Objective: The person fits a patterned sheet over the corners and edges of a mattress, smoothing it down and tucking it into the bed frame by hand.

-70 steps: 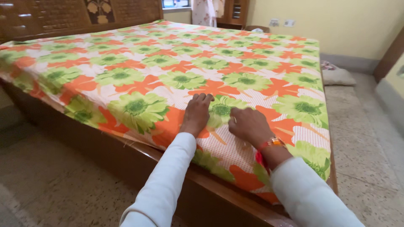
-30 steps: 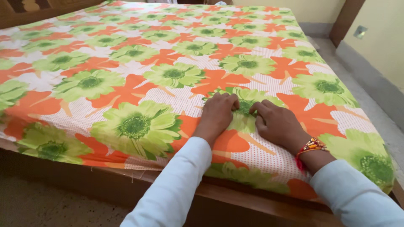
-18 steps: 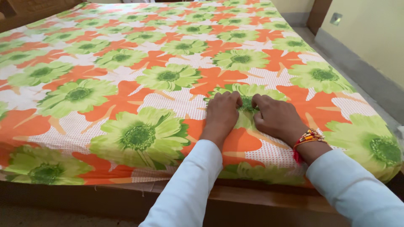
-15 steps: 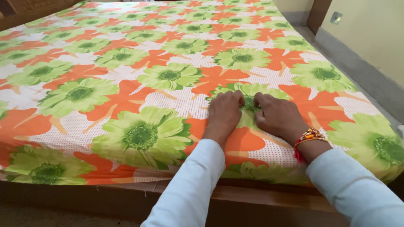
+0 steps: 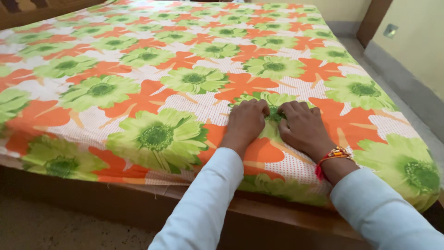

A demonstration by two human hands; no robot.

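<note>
A bed sheet (image 5: pixel 138 88) printed with large green and orange flowers covers the mattress. My left hand (image 5: pixel 245 122) and my right hand (image 5: pixel 300 127) rest side by side on it near the bed's front edge. Both have their fingers curled, and the fingertips meet over a green flower, pinching a small pucker of the sheet between them. A beaded bracelet with a red thread (image 5: pixel 330 155) sits on my right wrist. Both arms are in pale long sleeves.
The wooden bed frame (image 5: pixel 138 203) runs along the front below the sheet, with speckled floor (image 5: pixel 46 229) to the lower left. A yellow wall with a grey skirting (image 5: pixel 407 83) and a strip of floor lie to the right of the bed.
My hands were lying flatter and slightly apart; they have drawn together with the fingers curled into the sheet. The view has come closer and tilted down over the bed.
</note>
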